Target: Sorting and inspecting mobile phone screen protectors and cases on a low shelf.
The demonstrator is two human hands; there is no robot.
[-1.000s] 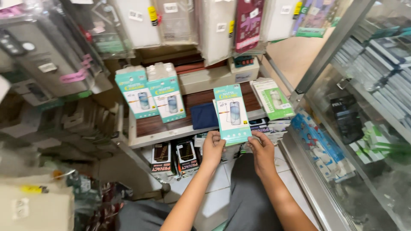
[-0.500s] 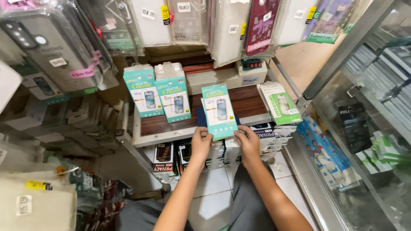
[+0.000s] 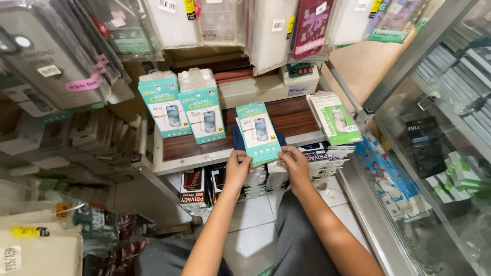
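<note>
Teal screen-protector pack, pinched only at its lower corners by left hand and right hand, both closed on it, just above wooden shelf front edge: likely to tip, slipping onto boxes stacked below.

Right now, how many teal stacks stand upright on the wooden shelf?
2: the left stack and the right stack, side by side at the shelf's left end. Both hands hold another teal pack.

a phone accessory shop: packaged phone cases hang on racks, screen protector boxes crowd the wooden shelf, beside a glass display cabinet.
</note>
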